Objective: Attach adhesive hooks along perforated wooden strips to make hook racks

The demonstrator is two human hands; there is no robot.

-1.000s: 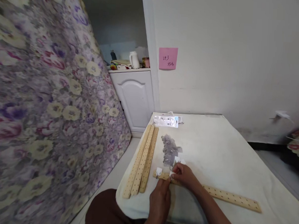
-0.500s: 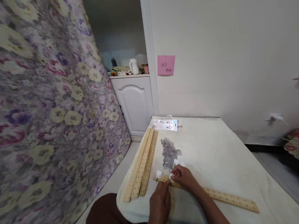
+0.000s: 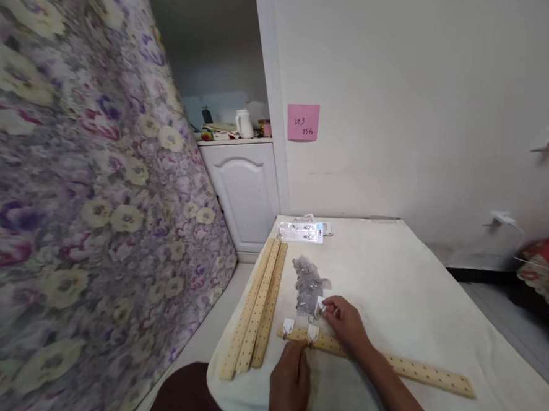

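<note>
A perforated wooden strip point(image 3: 413, 368) lies across the white cloth-covered table point(image 3: 413, 288) in front of me. Two small white hooks point(image 3: 288, 326) point(image 3: 312, 333) sit on its left end. My left hand point(image 3: 290, 380) rests at the strip's near side, fingertips touching it just below the second hook; its fingers look loosely closed. My right hand point(image 3: 345, 321) reaches to the pile of small clear-bagged hooks point(image 3: 309, 284) and pinches a small white piece at the pile's near edge.
Three more perforated wooden strips point(image 3: 256, 307) lie side by side at the table's left edge. A clear blister pack point(image 3: 300, 232) lies at the far left corner. A flowered mattress point(image 3: 70, 205) leans on the left. A white cabinet point(image 3: 241, 188) and a pink note point(image 3: 302, 121) stand behind.
My right hand has moved from the second hook on the strip up to the pile of hooks. The second hook now sits alone on the strip. My left hand dropped slightly toward me.
</note>
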